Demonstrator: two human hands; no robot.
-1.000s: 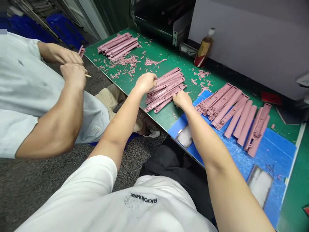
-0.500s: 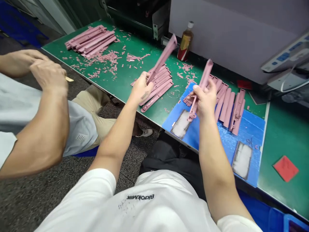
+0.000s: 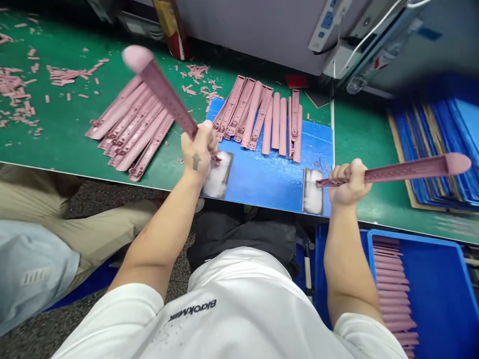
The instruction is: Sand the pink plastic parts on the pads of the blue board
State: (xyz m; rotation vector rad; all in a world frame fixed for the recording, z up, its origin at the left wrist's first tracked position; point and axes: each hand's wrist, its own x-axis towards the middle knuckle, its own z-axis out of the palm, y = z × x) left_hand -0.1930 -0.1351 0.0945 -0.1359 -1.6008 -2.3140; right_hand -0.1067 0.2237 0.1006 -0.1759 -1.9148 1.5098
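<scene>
My left hand (image 3: 198, 149) is closed around the lower part of a long pink plastic strip (image 3: 168, 99), whose rounded end points up and left. Its lower tip is over or against a whitish rectangular pad (image 3: 219, 177); contact is unclear. My right hand (image 3: 350, 182) grips a second pink plastic strip (image 3: 411, 169), held nearly level with its rounded end to the right. The narrow tip of that one reaches over another whitish pad (image 3: 313, 194). Both pads lie on a blue board (image 3: 265, 179), with a row of pink strips (image 3: 258, 109) at its back edge.
More pink strips (image 3: 134, 129) lie fanned on the green table (image 3: 75, 154), with pink scraps (image 3: 71, 75) around them. A bottle (image 3: 172, 30) stands behind. To the right are stacked blue boards (image 3: 437, 134) and a blue bin (image 3: 437, 294) holding pink strips. A person's leg (image 3: 108, 224) is at left.
The view has swung right, bringing the bin and stacked boards into sight. Each hand still holds a strip; both hands have come down over the pads, and the right one has swung outward.
</scene>
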